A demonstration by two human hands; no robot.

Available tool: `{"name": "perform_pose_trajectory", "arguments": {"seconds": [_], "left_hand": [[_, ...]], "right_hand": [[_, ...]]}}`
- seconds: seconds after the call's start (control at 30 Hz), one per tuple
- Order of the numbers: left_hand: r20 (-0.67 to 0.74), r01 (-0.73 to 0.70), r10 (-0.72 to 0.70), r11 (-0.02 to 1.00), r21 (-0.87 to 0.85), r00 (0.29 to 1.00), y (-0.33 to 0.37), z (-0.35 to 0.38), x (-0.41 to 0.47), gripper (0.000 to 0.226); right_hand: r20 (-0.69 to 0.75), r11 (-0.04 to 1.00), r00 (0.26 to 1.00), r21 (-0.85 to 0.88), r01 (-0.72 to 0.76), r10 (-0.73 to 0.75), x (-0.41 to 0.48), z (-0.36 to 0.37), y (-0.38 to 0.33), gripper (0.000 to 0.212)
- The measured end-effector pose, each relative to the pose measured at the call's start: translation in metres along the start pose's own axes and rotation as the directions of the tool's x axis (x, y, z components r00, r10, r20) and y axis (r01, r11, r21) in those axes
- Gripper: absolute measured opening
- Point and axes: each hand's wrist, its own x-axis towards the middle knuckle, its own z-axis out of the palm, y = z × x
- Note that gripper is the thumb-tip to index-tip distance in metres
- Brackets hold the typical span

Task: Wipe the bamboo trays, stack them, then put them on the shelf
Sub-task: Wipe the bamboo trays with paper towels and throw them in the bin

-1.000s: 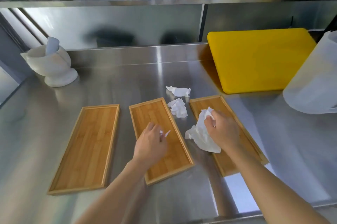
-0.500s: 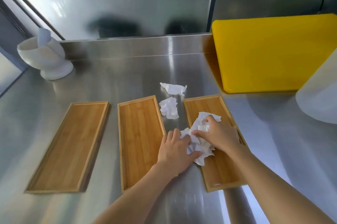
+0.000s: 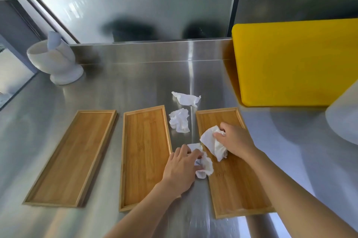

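Stainless steel worktop (image 3: 135, 86) carrying three bamboo trays side by side: left tray (image 3: 71, 158), middle tray (image 3: 144, 152), right tray (image 3: 238, 183); two crumpled tissues (image 3: 179, 120) between the latter two, white mortar (image 3: 56, 63) far left, yellow board (image 3: 294, 61) far right

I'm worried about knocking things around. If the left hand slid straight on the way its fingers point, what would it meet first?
The left hand points up and right, already on a tissue. Next it would likely meet the right hand and its tissue wad on the right tray.
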Motion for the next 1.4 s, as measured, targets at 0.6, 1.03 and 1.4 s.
{"name": "perform_pose_trajectory", "arguments": {"seconds": [0.6,1.03,1.4], "left_hand": [[-0.195,0.156,-0.237,0.919,-0.361,0.952,-0.04,-0.072,0.067,0.045],[0.054,-0.003,-0.014,0.954,0.301,0.998,-0.042,-0.057,0.107,0.044],[-0.086,0.221,-0.229,0.971,-0.096,0.97,-0.035,-0.081,0.073,0.028]], "right_hand": [[-0.368,0.939,0.922,0.344,0.014,0.121,0.073,-0.017,-0.033,0.01],[0.011,0.975,0.996,-0.201,0.093,-0.093,0.148,0.009,-0.059,0.042],[-0.151,0.998,0.986,-0.028,0.065,-0.068,0.106,-0.014,-0.062,0.03]]}}
